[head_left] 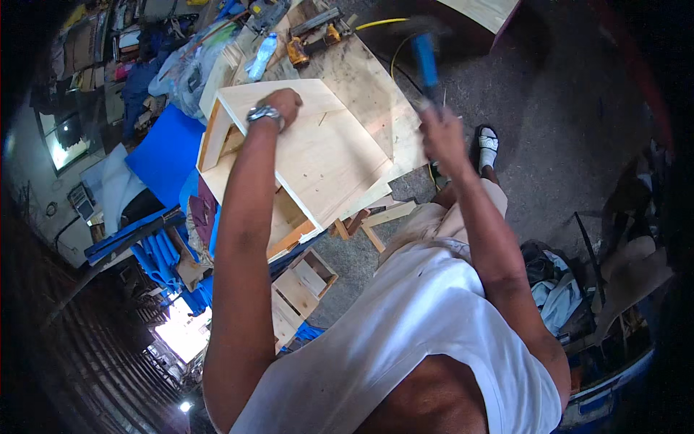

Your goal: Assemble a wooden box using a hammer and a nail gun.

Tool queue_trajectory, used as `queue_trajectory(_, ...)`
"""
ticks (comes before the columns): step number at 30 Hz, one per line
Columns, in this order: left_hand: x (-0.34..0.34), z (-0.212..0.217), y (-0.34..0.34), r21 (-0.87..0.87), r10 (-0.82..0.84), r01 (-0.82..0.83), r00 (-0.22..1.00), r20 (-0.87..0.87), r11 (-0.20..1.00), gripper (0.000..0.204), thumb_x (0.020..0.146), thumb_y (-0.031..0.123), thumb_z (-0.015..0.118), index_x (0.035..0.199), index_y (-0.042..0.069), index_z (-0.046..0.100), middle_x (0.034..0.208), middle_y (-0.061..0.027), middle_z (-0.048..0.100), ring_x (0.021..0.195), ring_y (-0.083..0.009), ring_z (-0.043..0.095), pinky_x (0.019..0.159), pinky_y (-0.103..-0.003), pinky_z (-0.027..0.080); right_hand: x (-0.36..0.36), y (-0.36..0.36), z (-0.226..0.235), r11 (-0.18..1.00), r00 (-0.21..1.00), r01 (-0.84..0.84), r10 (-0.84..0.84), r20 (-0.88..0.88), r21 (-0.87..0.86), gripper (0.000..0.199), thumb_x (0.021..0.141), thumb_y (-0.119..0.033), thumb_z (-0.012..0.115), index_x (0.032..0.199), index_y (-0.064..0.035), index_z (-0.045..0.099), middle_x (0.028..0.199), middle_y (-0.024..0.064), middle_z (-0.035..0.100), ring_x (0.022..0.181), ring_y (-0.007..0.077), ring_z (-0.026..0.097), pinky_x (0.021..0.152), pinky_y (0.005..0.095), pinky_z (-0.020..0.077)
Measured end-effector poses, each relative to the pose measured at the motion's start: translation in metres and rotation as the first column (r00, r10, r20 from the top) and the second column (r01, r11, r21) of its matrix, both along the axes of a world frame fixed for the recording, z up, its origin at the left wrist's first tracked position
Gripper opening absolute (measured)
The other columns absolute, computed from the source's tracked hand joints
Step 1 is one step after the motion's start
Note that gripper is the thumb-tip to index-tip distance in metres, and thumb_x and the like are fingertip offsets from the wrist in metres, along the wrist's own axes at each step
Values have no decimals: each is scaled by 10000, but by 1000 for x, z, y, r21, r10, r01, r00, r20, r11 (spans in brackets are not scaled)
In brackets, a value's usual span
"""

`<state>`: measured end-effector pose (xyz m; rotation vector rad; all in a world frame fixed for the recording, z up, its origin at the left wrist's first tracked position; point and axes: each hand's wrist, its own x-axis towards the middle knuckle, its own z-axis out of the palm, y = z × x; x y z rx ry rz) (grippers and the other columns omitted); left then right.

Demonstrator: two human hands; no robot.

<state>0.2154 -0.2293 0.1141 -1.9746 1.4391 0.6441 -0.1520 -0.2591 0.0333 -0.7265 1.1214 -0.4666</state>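
A pale plywood box (329, 163) lies on the workbench with its broad panel facing up and openings along its left side. My left hand (283, 106), with a metal watch at the wrist, rests closed on the panel's far left part; whatever its fingers hold is hidden. A thin, nail-like piece (323, 118) shows on the panel to the right of that hand. Raised off to the right of the box, my right hand (442, 141) is wrapped round a hammer (425, 61) with a blue section. Motion blurs the hammer, and its head is hard to make out.
Beyond the box, a plywood sheet (376, 94) carries a yellow-and-black power drill (297, 53) and a plastic bottle (263, 56). Wood offcuts (390, 214) and another wooden box (296, 289) sit below. Blue sheeting (168, 155) hangs at left; a yellow hose (379, 23) lies at far right.
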Motion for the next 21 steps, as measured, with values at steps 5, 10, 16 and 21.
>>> queue_trajectory(5,-19,54,14,-702,216,-251,966,-141,666,352,922,378,676,1163,124,710,869,-117,723,791,-231,691,743,-351,533,-2,-62,34,848,838,529,-519,167,-23,459,986,-541,538,817,-115,512,592,-17,470,443,95,453,406,307,379)
queue_trajectory(10,-16,44,35,-847,229,-340,937,-266,408,290,932,314,692,1118,95,729,755,-17,658,701,-107,591,696,-287,498,71,88,-37,973,973,-229,229,-39,-4,484,971,-467,573,861,4,579,642,60,549,461,163,508,407,362,400)
queue_trajectory(16,-7,41,47,-874,197,-359,931,-308,329,273,906,289,718,1062,65,728,724,-47,665,654,-129,602,641,-296,493,-4,6,-5,965,969,-247,245,-33,-91,468,951,-475,609,922,-9,645,721,46,584,638,133,532,537,311,424)
queue_trajectory(21,-9,42,39,-894,138,-376,926,-352,243,248,901,272,730,1043,69,736,706,-25,652,650,-105,589,622,-281,478,-44,-113,43,739,746,655,-599,291,-159,393,1025,-417,508,909,-52,597,734,75,603,636,193,605,586,335,499)
